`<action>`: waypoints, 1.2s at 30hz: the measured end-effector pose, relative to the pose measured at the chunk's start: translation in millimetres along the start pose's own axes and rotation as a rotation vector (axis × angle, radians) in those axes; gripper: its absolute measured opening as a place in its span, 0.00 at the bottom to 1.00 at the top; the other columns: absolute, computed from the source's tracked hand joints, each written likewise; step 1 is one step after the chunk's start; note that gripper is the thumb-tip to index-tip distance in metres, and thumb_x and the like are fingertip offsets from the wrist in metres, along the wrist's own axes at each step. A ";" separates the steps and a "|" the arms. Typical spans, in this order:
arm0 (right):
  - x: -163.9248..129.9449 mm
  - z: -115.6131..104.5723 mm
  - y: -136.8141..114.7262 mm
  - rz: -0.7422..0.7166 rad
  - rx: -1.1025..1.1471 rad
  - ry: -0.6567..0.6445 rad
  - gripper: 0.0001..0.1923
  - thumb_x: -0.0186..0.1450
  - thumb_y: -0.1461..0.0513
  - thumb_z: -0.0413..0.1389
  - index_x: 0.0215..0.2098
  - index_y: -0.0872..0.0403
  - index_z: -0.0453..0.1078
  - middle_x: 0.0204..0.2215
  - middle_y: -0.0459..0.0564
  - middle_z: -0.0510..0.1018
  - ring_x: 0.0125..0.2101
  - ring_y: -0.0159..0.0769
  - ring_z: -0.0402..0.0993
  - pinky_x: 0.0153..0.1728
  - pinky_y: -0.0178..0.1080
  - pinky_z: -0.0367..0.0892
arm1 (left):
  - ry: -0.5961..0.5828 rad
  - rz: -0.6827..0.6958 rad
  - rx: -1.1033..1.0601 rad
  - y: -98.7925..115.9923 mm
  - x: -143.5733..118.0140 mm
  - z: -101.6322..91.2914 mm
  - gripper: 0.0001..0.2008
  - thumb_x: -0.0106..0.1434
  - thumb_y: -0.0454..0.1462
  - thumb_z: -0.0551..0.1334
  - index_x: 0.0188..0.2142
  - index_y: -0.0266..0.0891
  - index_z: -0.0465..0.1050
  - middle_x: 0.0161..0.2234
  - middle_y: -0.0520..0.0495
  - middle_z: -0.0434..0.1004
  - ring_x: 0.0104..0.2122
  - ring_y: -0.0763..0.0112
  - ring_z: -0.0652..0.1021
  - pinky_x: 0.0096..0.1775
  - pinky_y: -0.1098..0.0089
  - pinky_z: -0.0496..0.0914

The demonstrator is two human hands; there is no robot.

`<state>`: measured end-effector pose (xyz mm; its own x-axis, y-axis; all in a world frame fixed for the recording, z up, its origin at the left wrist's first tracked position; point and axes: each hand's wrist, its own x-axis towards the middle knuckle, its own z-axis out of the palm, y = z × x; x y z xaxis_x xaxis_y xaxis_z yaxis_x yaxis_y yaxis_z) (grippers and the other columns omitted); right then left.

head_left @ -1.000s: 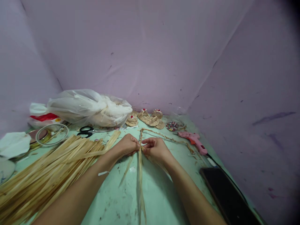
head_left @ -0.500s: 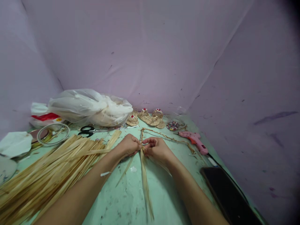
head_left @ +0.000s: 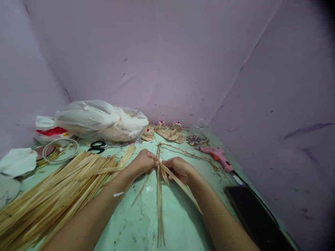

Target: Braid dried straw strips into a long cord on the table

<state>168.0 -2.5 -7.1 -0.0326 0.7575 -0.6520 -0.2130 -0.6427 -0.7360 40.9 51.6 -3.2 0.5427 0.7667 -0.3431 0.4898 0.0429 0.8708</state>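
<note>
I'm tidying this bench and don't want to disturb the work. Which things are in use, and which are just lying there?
In use:
left hand and right hand, pinching the tan plaited straw braid
loose flat straw strands hanging from it

Lying about:
pile of straw strips
black-handled scissors
pink glue gun
small woven straw sandals
clear plastic bag
black phone

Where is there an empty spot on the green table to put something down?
Bare table shows near the front, between the straw pile and the loose strips hanging from the hands. A smaller patch lies between the right hand and the pink glue gun. The back edge is crowded: plastic bag, scissors, little woven pieces.
</note>
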 end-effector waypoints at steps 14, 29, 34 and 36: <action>-12.0 8.0 2.1 -0.174 -0.076 0.016 0.12 0.54 0.71 0.48 0.14 0.61 0.65 0.10 0.48 0.68 0.10 0.26 0.61 0.12 0.29 0.56 | -0.022 0.119 0.114 -6.8 2.9 -0.9 0.08 0.45 0.32 0.53 0.16 0.32 0.68 0.09 0.56 0.57 0.11 0.82 0.56 0.15 0.77 0.49; -4.0 14.5 8.3 -0.387 -0.718 0.543 0.04 0.45 0.65 0.53 0.16 0.57 0.69 0.12 0.46 0.70 0.15 0.28 0.62 0.16 0.30 0.50 | 0.001 0.094 0.168 -4.0 0.7 0.0 0.06 0.41 0.31 0.51 0.12 0.35 0.60 0.07 0.56 0.53 0.09 0.81 0.56 0.14 0.76 0.48; -14.4 27.6 9.7 -0.541 -0.937 0.652 0.06 0.48 0.66 0.52 0.17 0.56 0.71 0.18 0.53 0.74 0.20 0.32 0.65 0.20 0.33 0.50 | -0.108 0.068 0.045 3.7 -4.1 -1.7 0.09 0.44 0.34 0.51 0.11 0.36 0.58 0.08 0.54 0.55 0.09 0.80 0.57 0.13 0.76 0.48; -17.5 29.3 9.8 -0.532 -0.931 0.610 0.06 0.48 0.65 0.53 0.17 0.56 0.71 0.18 0.54 0.74 0.20 0.33 0.65 0.20 0.33 0.50 | -0.117 0.065 0.046 4.8 -4.4 -2.4 0.09 0.44 0.35 0.51 0.11 0.36 0.58 0.07 0.54 0.55 0.09 0.80 0.57 0.13 0.76 0.48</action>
<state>137.9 -18.7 2.5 0.3593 0.9328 -0.0262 0.7246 -0.2966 -0.6220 39.2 50.0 3.4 0.6487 0.6871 -0.3273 0.4804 -0.0362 0.8763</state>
